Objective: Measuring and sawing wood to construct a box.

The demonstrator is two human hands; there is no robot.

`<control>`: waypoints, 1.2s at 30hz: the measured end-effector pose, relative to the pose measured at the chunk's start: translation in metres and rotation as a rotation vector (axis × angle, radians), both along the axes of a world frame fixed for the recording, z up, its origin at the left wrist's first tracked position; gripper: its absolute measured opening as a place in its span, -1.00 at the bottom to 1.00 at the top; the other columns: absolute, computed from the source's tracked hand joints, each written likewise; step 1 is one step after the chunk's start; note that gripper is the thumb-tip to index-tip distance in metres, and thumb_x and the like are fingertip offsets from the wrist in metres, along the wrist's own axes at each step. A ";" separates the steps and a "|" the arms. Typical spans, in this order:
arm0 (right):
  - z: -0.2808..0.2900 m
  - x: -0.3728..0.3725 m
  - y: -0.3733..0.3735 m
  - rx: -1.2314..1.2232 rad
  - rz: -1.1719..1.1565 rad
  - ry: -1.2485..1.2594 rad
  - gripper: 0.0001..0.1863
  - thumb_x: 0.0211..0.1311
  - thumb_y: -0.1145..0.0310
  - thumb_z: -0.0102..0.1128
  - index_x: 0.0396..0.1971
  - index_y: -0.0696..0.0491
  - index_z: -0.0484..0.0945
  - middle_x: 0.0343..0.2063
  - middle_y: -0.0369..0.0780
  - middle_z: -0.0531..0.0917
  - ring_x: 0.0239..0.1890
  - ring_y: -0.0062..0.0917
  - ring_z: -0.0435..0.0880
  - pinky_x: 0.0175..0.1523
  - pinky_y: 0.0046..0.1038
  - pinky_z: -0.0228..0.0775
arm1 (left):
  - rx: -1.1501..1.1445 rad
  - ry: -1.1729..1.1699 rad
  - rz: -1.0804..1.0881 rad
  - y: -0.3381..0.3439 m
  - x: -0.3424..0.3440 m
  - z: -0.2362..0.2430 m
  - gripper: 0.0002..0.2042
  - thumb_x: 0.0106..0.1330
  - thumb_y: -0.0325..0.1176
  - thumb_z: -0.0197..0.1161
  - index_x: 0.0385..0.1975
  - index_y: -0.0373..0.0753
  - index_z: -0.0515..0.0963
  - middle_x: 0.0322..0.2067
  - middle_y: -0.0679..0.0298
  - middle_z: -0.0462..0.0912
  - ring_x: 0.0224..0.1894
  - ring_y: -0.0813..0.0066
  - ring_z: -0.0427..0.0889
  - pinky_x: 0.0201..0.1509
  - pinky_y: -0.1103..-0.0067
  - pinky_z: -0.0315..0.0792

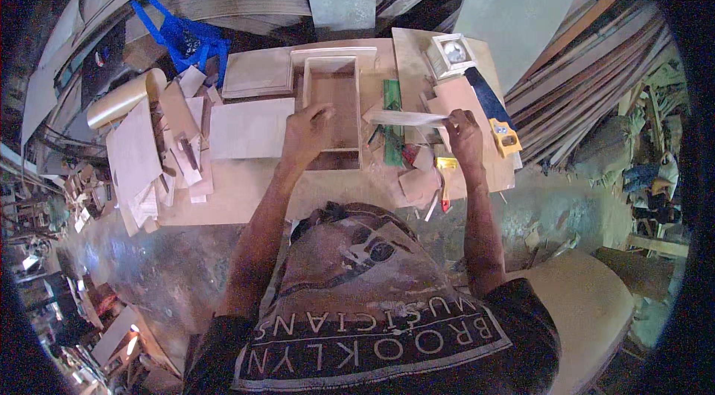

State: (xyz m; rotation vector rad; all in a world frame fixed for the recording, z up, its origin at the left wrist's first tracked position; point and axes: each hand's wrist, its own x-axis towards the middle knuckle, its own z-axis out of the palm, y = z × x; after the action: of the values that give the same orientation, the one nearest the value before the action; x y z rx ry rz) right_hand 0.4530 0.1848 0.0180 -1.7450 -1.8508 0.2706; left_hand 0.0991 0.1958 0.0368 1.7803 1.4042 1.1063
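Whitish wooden strip (408,118) spans level over the tabletop (223,190), right of the open box (339,89), its right end pinched in the right hand (463,133). Both forearms reach forward; the left hand (308,128) curls at the box's left edge, its grip unclear. Pale inverted lettering (387,346) crosses the dark shirt (514,335).

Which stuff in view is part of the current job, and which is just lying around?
Likely in the job, judging by the hands:
thin pale strip, held in right hand
open wooden box, left hand at its left side

Probably just lying about:
blue bag
yellowish roll
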 end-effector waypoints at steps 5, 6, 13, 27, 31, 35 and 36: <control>-0.008 -0.003 0.021 0.090 -0.013 -0.084 -0.84 0.17 0.35 0.17 -0.29 0.06 0.48 -0.35 -0.09 0.56 -0.29 -0.09 0.61 -0.28 -0.12 0.49 | -0.134 -0.039 0.045 -0.029 0.001 0.005 -0.84 0.25 -0.52 0.20 -0.20 -0.38 0.58 -0.28 0.04 0.69 -0.27 0.37 0.70 -0.22 0.56 0.52; -0.014 -0.003 0.028 0.031 -0.046 -0.133 -0.79 0.17 0.32 0.18 -0.22 0.03 0.48 -0.30 -0.08 0.55 -0.32 -0.08 0.63 -0.29 -0.12 0.50 | -0.131 -0.039 0.044 -0.033 0.001 0.002 -0.84 0.25 -0.52 0.20 -0.20 -0.38 0.58 -0.28 0.04 0.69 -0.27 0.37 0.70 -0.22 0.56 0.52; -0.011 -0.021 0.052 0.005 -0.055 -0.163 -0.84 0.17 0.39 0.18 -0.24 0.01 0.49 -0.32 -0.07 0.56 -0.29 -0.05 0.61 -0.27 -0.09 0.48 | -0.158 0.006 0.121 -0.049 -0.008 -0.016 -0.83 0.25 -0.51 0.19 -0.19 -0.36 0.58 -0.27 0.04 0.68 -0.30 0.37 0.69 -0.26 0.53 0.52; -0.054 -0.004 0.122 -0.027 -0.102 -0.185 -0.63 0.19 0.29 0.14 0.00 0.07 0.47 -0.09 0.04 0.56 -0.15 -0.03 0.61 -0.09 -0.12 0.50 | -0.163 0.017 0.177 -0.061 -0.021 -0.029 -0.81 0.30 -0.38 0.20 -0.20 -0.35 0.60 -0.34 0.05 0.69 -0.33 0.37 0.68 -0.25 0.49 0.52; -0.055 -0.004 0.129 -0.102 -0.088 -0.212 -0.59 0.15 0.33 0.18 0.03 0.04 0.48 -0.04 0.08 0.54 -0.10 -0.01 0.59 -0.05 -0.14 0.50 | -0.216 -0.014 0.174 -0.063 -0.022 -0.029 -0.78 0.30 -0.34 0.21 -0.18 -0.34 0.60 -0.36 0.04 0.68 -0.34 0.36 0.67 -0.24 0.48 0.52; -0.044 -0.012 0.131 -0.100 -0.079 -0.252 -0.59 0.17 0.30 0.16 0.04 0.02 0.49 -0.04 0.08 0.54 -0.09 -0.02 0.59 -0.04 -0.16 0.50 | -0.218 -0.032 0.204 -0.064 -0.021 -0.031 -0.78 0.30 -0.33 0.21 -0.18 -0.35 0.60 -0.37 0.03 0.68 -0.33 0.36 0.68 -0.23 0.48 0.52; -0.039 -0.014 0.130 -0.103 -0.065 -0.271 -0.59 0.18 0.29 0.15 0.05 0.00 0.49 -0.03 0.08 0.54 -0.10 -0.02 0.60 -0.04 -0.16 0.50 | -0.218 -0.032 0.208 -0.065 -0.021 -0.032 -0.78 0.30 -0.33 0.21 -0.18 -0.35 0.60 -0.37 0.03 0.68 -0.33 0.36 0.68 -0.23 0.48 0.52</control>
State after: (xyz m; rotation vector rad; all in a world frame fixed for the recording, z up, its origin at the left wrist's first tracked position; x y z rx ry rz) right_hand 0.4386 0.3148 -0.0209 -1.9912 -1.9924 0.1092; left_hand 0.0777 0.1311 0.0045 1.4840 1.6507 1.0357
